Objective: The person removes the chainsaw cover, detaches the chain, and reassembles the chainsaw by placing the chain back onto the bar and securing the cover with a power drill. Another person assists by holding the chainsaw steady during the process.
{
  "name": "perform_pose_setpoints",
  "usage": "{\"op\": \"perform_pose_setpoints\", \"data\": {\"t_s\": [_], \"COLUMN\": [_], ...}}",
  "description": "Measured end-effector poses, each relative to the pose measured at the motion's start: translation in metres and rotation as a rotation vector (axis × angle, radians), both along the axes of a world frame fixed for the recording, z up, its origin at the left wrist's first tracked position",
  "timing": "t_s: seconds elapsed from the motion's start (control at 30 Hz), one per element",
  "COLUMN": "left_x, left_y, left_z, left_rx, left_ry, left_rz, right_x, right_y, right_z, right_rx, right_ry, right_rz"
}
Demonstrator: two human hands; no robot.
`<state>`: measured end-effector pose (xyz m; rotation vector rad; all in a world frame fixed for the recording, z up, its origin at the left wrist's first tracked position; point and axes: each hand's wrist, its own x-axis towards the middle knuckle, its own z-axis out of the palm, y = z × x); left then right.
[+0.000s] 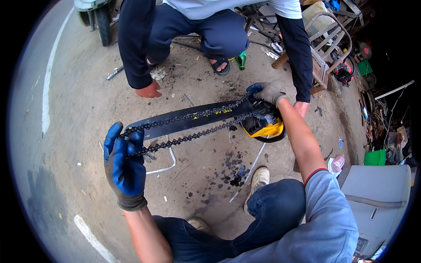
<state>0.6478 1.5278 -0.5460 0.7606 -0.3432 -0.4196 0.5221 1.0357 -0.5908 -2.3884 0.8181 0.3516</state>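
Chainsaw guide bar (193, 116): black, long and flat, lying low over a stained concrete floor (79, 109) between two people. Saw chain (197, 133): looped loosely round the bar, its lower run hanging clear below the bar's edge.

Surroundings: chainsaw body (263, 125), yellow and black, at the bar's right end. A second person crouches opposite in dark trousers, bare hand (149, 90) resting on the floor just beyond the bar; the other bare hand (301, 107) sits near the saw body. Green bottle (241, 60) by that person's sandal. Dark oil spots and debris (234, 168) on the floor beneath the chain. White strip (164, 164) lying under the bar. Rusty metal frame (326, 39) and cluttered tools at upper right. Grey seat (377, 193) at lower right.

Grip: left hand (125, 164), blue coated glove, fingers curled shut over the bar's tip and the chain there. Right hand (268, 93), grey and blue glove, closed on the chain at the saw-body end.

Orientation: long axis runs left to right, rising slightly toward the right; tip points to the wearer's left, mounting end at the saw body.
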Motion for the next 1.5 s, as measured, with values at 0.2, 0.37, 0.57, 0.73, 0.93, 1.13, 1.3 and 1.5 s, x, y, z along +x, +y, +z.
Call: {"op": "perform_pose_setpoints", "data": {"t_s": [0.2, 0.37, 0.57, 0.73, 0.93, 1.13, 1.3, 1.5], "left_x": [0.006, 0.006, 0.001, -0.001, -0.004, -0.001, 0.007, 0.034], "left_y": [0.002, -0.005, -0.005, -0.007, -0.005, -0.004, 0.001, 0.013], "left_z": [0.001, 0.0, 0.0, 0.003, 0.004, 0.005, 0.0, -0.016], "left_rx": [0.14, 0.126, 0.059, 0.047, 0.062, 0.05, 0.175, 0.508], "left_ry": [0.01, -0.02, -0.027, -0.065, 0.078, -0.027, 0.022, 0.069], "left_rz": [0.007, 0.154, 0.084, 0.031, 0.056, 0.066, 0.19, 0.271], "right_x": [-0.007, -0.014, 0.002, -0.007, -0.026, -0.028, 0.011, 0.124], "right_y": [-0.003, -0.001, -0.01, -0.02, -0.027, -0.017, 0.026, 0.166], "right_z": [-0.004, -0.006, -0.007, -0.025, -0.025, 0.003, 0.024, 0.051], "right_rx": [-0.137, -0.263, -0.334, -0.281, -0.205, -0.147, -0.344, 0.135], "right_ry": [-0.014, -0.087, 0.127, 0.002, -0.108, 0.028, -0.209, -0.296], "right_rz": [0.16, 0.292, 0.309, 0.148, 0.37, 0.172, 0.143, 0.557]}}
